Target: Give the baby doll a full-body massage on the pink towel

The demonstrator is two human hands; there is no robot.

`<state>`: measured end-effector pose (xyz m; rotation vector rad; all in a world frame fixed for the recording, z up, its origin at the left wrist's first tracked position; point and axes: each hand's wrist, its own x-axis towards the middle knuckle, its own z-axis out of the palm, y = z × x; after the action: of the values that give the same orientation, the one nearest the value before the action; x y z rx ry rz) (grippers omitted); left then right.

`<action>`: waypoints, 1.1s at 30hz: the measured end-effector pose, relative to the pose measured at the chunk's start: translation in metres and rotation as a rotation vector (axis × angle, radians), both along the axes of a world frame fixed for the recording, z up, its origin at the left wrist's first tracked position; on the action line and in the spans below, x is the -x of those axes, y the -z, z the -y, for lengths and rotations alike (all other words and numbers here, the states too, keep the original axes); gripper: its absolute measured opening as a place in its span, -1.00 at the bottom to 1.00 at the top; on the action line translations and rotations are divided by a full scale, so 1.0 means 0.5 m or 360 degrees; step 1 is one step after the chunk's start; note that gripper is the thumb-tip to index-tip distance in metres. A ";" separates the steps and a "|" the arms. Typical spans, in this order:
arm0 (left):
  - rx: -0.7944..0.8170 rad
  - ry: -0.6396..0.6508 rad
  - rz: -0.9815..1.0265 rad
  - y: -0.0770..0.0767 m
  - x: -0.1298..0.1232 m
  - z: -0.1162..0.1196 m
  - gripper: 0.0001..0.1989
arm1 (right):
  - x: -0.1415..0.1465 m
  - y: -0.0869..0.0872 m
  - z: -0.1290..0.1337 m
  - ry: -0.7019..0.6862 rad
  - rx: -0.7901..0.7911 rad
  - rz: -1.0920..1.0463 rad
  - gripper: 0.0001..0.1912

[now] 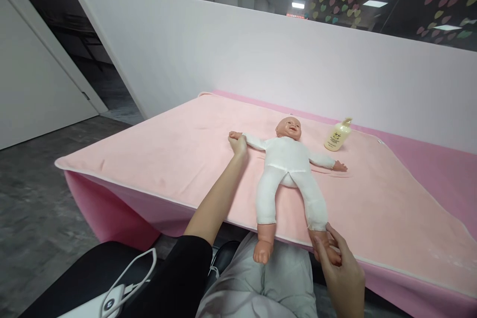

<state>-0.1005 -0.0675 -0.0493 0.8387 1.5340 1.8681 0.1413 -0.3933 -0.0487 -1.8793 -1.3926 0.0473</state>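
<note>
A baby doll (286,156) with a white cloth body lies on its back on a pink blanket (167,159), its head toward the wall and its feet over the table's front edge. My left hand (238,145) is closed round the doll's arm at the wrist, on the left side of the picture. At the lower right, my right hand (339,263) holds the doll's foot and ankle between thumb and fingers. The doll's other arm and other foot are untouched. Beside its head stands a pale yellow pump bottle (337,135).
A white wall (261,54) with dark glass above it rises behind the table. Pink covering (421,169) shows beyond the blanket at the right. A white device (106,304) with a cable lies at the lower left, near my legs.
</note>
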 end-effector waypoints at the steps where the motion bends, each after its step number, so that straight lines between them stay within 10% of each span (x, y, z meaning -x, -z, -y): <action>1: 0.0039 -0.0062 0.0054 -0.003 0.006 -0.001 -0.55 | -0.006 0.000 0.003 -0.0040 0.0007 -0.0003 -0.47; 10: 0.0258 -0.0312 0.0143 -0.031 0.043 0.016 -0.39 | -0.063 -0.071 -0.019 0.0198 -0.0046 -0.0253 -0.57; 18: -0.0088 -0.0502 -0.0300 -0.076 0.035 0.047 -0.59 | -0.095 -0.100 -0.153 -0.0329 -0.0075 -0.1971 -0.71; 23: -0.0380 -0.0020 -0.0458 -0.098 -0.026 0.072 -0.69 | -0.092 -0.071 -0.197 -0.0574 0.0426 -0.2568 -0.71; 29: -0.0311 0.0891 -0.1147 -0.065 -0.128 0.102 -0.69 | -0.045 -0.053 -0.225 -0.0844 0.0606 -0.2097 -0.57; 33: -0.0125 0.1132 -0.1468 -0.053 -0.145 0.108 -0.61 | -0.015 -0.047 -0.273 -0.0748 0.0489 -0.1975 -0.57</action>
<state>-0.0279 -0.1217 -0.0227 2.1375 1.3126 1.0318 0.1490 -0.2569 -0.0254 -1.2053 -0.8672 1.4487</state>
